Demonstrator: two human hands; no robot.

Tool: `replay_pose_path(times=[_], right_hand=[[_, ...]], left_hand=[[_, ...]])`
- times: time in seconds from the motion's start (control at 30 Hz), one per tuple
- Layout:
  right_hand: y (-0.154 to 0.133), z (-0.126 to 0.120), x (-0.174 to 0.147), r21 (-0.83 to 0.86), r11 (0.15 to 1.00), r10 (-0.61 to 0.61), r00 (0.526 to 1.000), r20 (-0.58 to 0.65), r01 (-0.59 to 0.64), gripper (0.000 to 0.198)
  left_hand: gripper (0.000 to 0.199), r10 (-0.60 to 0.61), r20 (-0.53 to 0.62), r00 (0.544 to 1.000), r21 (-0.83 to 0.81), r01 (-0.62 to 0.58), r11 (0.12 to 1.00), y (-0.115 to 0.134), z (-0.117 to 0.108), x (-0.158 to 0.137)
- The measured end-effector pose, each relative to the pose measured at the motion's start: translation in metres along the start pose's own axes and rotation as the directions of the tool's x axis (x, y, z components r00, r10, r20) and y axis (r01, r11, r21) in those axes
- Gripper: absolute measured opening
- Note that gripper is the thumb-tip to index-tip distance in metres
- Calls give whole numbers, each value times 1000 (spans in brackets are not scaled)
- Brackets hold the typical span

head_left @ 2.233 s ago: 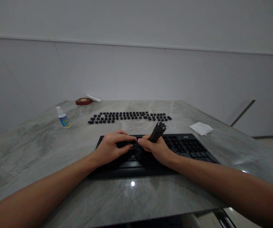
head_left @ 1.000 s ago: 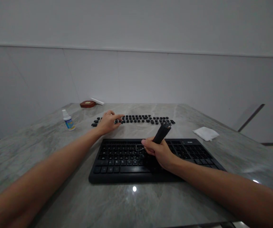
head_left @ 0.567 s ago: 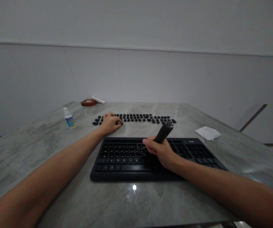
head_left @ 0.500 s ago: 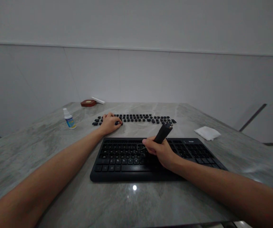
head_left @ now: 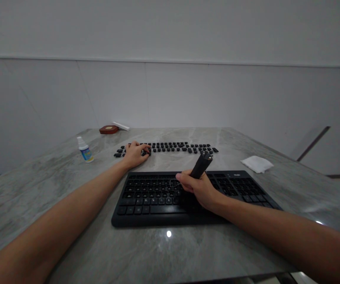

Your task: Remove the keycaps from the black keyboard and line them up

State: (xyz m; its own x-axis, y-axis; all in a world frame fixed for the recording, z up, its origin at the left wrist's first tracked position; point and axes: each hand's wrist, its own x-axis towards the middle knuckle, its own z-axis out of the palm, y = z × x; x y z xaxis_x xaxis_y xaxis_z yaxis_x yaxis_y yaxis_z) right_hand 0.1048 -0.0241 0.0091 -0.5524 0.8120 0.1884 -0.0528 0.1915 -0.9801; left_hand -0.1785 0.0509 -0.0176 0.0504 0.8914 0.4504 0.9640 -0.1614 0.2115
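My right hand [head_left: 198, 189] is closed around the black handle of a keycap puller [head_left: 202, 165], above the middle of a black keyboard [head_left: 170, 219]. The puller's thin wire loop [head_left: 174, 184] shows beside my fingers, over the keys. Much of the keyboard's upper area shows bare switches, while the bottom row still carries keycaps. Farther back, my left hand [head_left: 135, 154] rests among rows of loose black keycaps [head_left: 170, 146]. Its thumb and fingers are bent and apart over a few caps at the left end; whether it touches one is hard to see.
A white spray bottle [head_left: 85, 150] with a blue label stands at the left. At the far back left lie a reddish-brown box [head_left: 109, 129] and a white flat object [head_left: 121, 126]. A folded white cloth or tissue [head_left: 257, 163] lies right of the keyboard on the grey marbled table [head_left: 217, 252].
My left hand's fingers have spread slightly above the keycaps. My right hand keeps the puller in nearly the same place. The whole view has shifted a little.
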Motion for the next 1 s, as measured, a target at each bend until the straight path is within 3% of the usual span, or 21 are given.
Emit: replay_pose_path(times=[0.6, 0.8, 0.87, 0.93, 0.97, 1.0], right_hand=[[4, -1, 2, -2, 1000, -7, 1000, 5, 7, 47], [3, -1, 1, -20, 1000, -15, 1000, -1, 15, 47], [4, -1, 2, -9, 1000, -12, 1000, -9, 12, 47], [5, -1, 2, -2, 1000, -10, 1000, -9, 10, 47], [6, -1, 2, 0, 1000, -8, 1000, -6, 8, 47], [6, -1, 2, 0, 1000, -8, 1000, -4, 8, 47]], left_hand=[[37, -15, -7, 1000, -31, 15, 999, 1, -2, 0], [33, -3, -137, 991, -122, -14, 992, 4, -2, -3], [35, -31, -241, 970, -155, -7, 988, 4, -12, 2], [38, -89, -366, 926, -215, 9, 977, 3, -36, 13], [38, -131, -440, 888, -263, 12, 965, 3, -54, 20], [35, -217, -543, 811, -423, -41, 905, 4, -74, 26]])
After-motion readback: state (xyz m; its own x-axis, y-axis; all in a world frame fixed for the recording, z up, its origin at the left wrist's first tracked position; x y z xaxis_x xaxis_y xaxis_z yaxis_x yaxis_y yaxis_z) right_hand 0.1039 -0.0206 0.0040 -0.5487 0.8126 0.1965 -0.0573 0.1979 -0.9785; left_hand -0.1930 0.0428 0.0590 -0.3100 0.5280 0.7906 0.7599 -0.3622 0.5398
